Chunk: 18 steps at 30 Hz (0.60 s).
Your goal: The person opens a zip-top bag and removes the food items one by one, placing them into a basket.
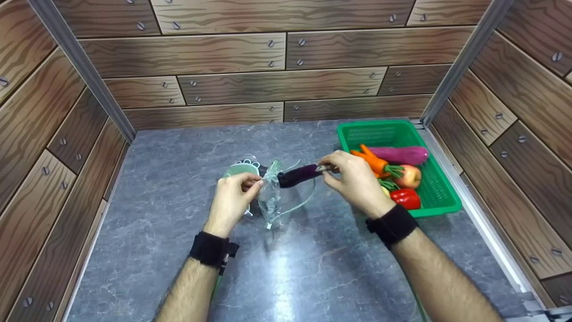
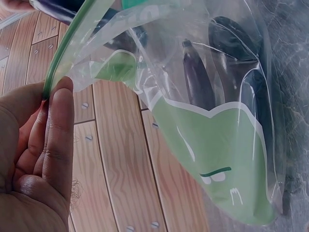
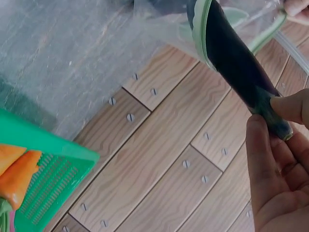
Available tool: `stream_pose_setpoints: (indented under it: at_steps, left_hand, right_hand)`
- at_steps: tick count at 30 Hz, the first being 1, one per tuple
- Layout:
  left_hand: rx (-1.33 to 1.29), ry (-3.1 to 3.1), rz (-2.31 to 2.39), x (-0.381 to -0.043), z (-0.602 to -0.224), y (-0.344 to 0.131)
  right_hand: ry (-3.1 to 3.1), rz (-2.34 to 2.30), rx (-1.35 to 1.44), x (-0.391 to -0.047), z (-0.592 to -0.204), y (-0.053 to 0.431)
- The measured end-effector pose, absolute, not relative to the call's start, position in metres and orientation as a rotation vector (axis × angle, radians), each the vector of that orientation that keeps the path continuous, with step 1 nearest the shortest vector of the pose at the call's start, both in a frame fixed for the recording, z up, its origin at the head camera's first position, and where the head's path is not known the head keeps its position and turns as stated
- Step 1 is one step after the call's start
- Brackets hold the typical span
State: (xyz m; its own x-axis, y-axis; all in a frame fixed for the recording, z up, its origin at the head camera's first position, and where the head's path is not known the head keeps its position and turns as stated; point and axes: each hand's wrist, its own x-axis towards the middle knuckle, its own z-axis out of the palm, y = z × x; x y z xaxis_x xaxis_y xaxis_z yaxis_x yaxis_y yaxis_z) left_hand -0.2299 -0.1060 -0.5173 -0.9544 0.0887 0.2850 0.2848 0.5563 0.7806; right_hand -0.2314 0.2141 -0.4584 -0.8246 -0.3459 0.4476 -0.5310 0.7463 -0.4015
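A clear plastic zip bag [image 1: 269,203] with green printing stands on the grey table. My left hand [image 1: 230,197] pinches the green edge of its mouth, seen close in the left wrist view. My right hand [image 1: 357,179] grips a dark purple eggplant [image 1: 297,175] by its stem end, roughly level with the table. In the right wrist view, the eggplant's far end reaches through the bag's open mouth. Through the film in the left wrist view show a slim eggplant [image 2: 197,77] and a larger dark shape [image 2: 234,48], whose kind I cannot tell.
At the right stands a green basket [image 1: 440,188] with carrots [image 1: 373,161], a long magenta vegetable [image 1: 397,155], an apple [image 1: 409,176] and a red pepper [image 1: 406,199]. Wood-patterned walls [image 1: 232,53] enclose the table on the back and sides.
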Motion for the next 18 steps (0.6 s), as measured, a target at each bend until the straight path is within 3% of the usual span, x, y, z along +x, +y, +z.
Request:
stream_pose_setpoints:
  at_steps: [18]
  left_hand:
    - [-0.315,-2.579,-1.355,-0.231,-0.516,-0.105]
  right_hand:
    - [-2.496,0.862,0.571,-0.222,-0.427,0.264]
